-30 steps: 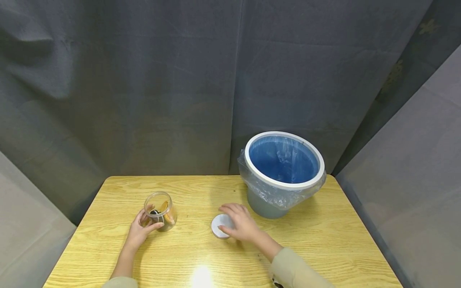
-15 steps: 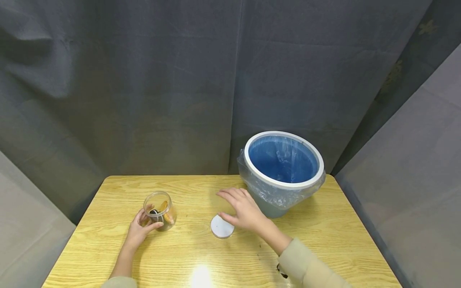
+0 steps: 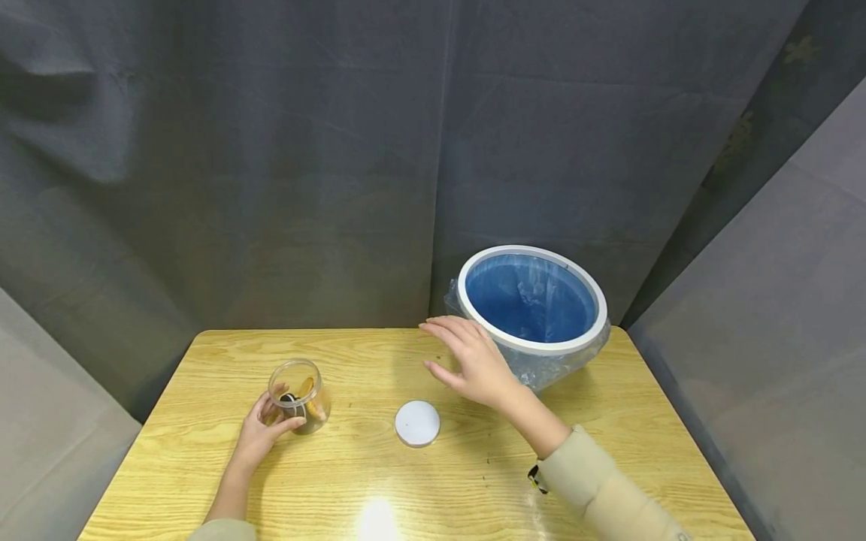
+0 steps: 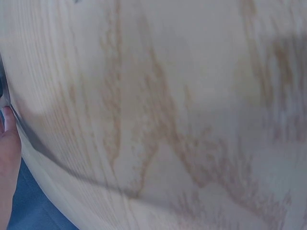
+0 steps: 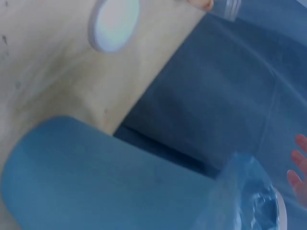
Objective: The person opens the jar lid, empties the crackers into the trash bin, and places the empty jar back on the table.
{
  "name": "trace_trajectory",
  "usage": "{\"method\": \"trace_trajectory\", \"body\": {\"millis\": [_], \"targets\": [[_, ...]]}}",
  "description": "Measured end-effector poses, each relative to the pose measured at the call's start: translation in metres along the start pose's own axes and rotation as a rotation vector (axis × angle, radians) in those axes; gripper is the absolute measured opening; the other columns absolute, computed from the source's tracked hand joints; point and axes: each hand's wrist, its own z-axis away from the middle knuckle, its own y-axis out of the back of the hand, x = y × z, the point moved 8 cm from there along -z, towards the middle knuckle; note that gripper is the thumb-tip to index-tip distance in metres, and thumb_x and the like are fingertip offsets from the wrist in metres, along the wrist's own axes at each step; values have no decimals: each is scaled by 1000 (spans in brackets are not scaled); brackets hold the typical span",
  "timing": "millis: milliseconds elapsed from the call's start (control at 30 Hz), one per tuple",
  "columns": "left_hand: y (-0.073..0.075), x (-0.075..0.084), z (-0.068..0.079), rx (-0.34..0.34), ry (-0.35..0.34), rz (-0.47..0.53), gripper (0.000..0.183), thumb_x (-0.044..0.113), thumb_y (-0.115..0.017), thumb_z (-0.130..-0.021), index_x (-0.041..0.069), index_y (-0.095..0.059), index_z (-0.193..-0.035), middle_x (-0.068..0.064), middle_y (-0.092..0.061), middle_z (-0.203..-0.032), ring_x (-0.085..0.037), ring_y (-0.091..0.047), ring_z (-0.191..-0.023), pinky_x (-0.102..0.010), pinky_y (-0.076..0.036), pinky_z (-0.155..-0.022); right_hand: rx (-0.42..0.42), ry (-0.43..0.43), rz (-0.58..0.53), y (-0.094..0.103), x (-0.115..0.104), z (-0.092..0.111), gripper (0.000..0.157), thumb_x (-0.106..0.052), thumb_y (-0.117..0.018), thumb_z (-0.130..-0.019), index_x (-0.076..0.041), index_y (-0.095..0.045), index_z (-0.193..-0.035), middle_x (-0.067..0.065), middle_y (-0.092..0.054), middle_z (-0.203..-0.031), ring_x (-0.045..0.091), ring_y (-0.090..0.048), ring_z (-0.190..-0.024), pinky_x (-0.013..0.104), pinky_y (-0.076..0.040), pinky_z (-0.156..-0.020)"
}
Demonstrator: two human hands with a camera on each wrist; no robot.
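On the left part of the table, my left hand point(image 3: 262, 432) grips a clear, lidless jar point(image 3: 323, 409) from its left side, thumb across the front. Inside the jar lie a black piece with a white line point(image 3: 289, 398) and a yellow-orange piece point(image 3: 307, 387); their kind is unclear. A round white lid point(image 3: 417, 423) rests flat mid-table. Above and beyond it, my right hand point(image 3: 479, 368) hovers with fingers extended and nothing in them, in front of a bin point(image 3: 531, 347) with a white rim. The left wrist view catches only the edge of the left hand point(image 4: 8, 158).
A clear plastic liner point(image 3: 555, 368) hangs over the bin's rim. The bin stands at the table's back right; its grey-blue side point(image 5: 105, 177) fills the lower right wrist view. A dark curtain point(image 3: 325, 225) hangs behind the wooden table point(image 3: 352, 481).
My right hand has lifted off the white lid and moved up and away toward the bin, its fingers spreading. The left hand and jar have stayed in place.
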Motion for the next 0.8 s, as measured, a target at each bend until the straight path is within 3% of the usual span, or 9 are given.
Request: {"method": "trace_trajectory", "body": {"millis": [400, 800], "targets": [[-2, -3, 1, -21, 11, 24, 85, 21, -76, -74, 14, -27, -143, -8, -33, -145, -27, -29, -132, -27, -35, -102, 101, -64, 1, 38, 32, -5, 46, -29, -63, -82, -11, -55, -123, 6, -55, -123, 25, -46, -117, 49, -37, -98], [-2, -2, 1, -22, 3, 17, 85, 22, -76, -74, 13, -28, -143, -10, -34, -144, -27, -31, -130, -28, -35, -102, 177, -203, 73, 76, 77, 4, 44, -27, -66, -80, -9, -58, -120, 9, -57, -121, 30, -47, -115, 53, -36, -95]]}}
